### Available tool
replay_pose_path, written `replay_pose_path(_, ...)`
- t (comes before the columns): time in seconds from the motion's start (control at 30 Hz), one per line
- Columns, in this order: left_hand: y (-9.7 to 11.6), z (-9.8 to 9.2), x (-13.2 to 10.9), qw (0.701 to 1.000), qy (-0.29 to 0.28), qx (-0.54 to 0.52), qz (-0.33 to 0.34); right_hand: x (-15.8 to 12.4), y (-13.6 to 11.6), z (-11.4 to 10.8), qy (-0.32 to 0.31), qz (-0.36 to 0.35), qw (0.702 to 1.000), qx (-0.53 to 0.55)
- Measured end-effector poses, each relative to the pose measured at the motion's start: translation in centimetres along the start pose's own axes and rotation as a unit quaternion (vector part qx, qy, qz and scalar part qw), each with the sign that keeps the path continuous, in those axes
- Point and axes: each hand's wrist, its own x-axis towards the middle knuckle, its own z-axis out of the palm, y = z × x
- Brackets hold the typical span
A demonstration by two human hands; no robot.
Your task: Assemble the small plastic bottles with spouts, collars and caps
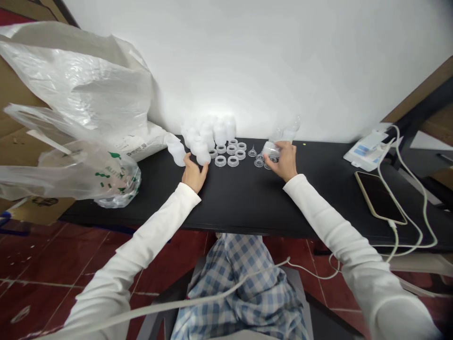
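Note:
My left hand [194,174] has its thumb and fingers closed around the lower part of a frosted white baby bottle [202,152]. Beside it a second white bottle [177,153] leans to the left, and several more bottles [219,130] stand behind. My right hand [286,161] grips a clear plastic cap [272,149] above a few clear silicone teats [259,163]; its fingers partly hide them. More clear caps [292,128] stand behind that hand by the wall. Between my hands lie several translucent collar rings [232,161] and a lone upright teat [252,151].
Large white plastic sacks [88,80] and a clear bag with green print [116,182] crowd the left side. At the right lie a phone [380,197] on a charging cable [406,189] and a white power strip [366,150]. A white wall [230,56] bounds the black table [240,203] behind.

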Motion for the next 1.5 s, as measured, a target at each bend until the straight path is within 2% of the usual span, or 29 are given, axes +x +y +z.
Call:
replay_pose_path(0.1, 1.1, 0.4, -1.3, 0.995, 0.054, -0.058, 0.062, -0.2, -1.2, 0.5, -0.002, -0.034, 0.999, 0.002)
replay_pose_path(0.13, 1.8, 0.6, -1.7, 0.991, 0.055, -0.075, 0.094, -0.3, -1.6, 0.6, -0.001, -0.047, 0.999, 0.004)
replay_pose_path(0.17, 2.8, 1.0, -2.2, 0.986, 0.038, -0.095, 0.13, -0.3, -2.1, 0.7, -0.001, -0.059, 0.998, 0.008)
replay_pose_path(0.27, 6.4, 2.7, -3.0, 0.953, -0.073, -0.174, 0.237, -0.4, -3.3, 1.0, -0.018, -0.094, 0.995, 0.027)
replay_pose_path(0.33, 8.8, 4.2, -3.0, 0.927, -0.112, -0.239, 0.265, -0.4, -3.7, 1.0, -0.03, -0.11, 0.993, 0.04)
replay_pose_path(0.37, 9.9, 5.0, -2.9, 0.919, -0.114, -0.268, 0.265, -0.4, -3.8, 0.9, -0.031, -0.11, 0.993, 0.043)
replay_pose_path(0.43, 11.5, 6.2, -2.2, 0.908, -0.113, -0.319, 0.248, -0.4, -3.8, 0.8, -0.03, -0.089, 0.995, 0.041)
replay_pose_path(0.53, 12.6, 7.4, -1.0, 0.892, -0.133, -0.38, 0.207, -0.2, -3.3, 0.7, -0.025, -0.039, 0.998, 0.031)
replay_pose_path(0.67, 12.3, 8.0, 0.1, 0.863, -0.17, -0.466, 0.098, -0.1, -3.0, 0.9, -0.04, 0.007, 0.999, 0.017)
replay_pose_path(0.77, 12.0, 7.9, 0.2, 0.836, -0.196, -0.512, 0.023, -0.1, -3.1, 1.0, -0.065, 0.012, 0.998, 0.021)
replay_pose_path(0.9, 12.1, 7.2, -0.1, 0.821, -0.196, -0.534, -0.044, -0.2, -3.3, 1.1, -0.094, -0.013, 0.994, 0.05)
replay_pose_path(1.03, 12.6, 6.4, -0.2, 0.818, -0.183, -0.54, -0.073, -0.2, -3.5, 1.0, -0.095, -0.046, 0.993, 0.054)
replay_pose_path(1.2, 12.6, 6.3, 0.2, 0.801, -0.163, -0.562, -0.123, 0.2, -3.6, 0.6, -0.128, -0.139, 0.979, 0.078)
replay_pose_path(1.5, 11.5, 7.4, 1.1, 0.813, -0.193, -0.541, -0.093, 0.8, -3.0, -1.0, -0.215, -0.22, 0.951, 0.046)
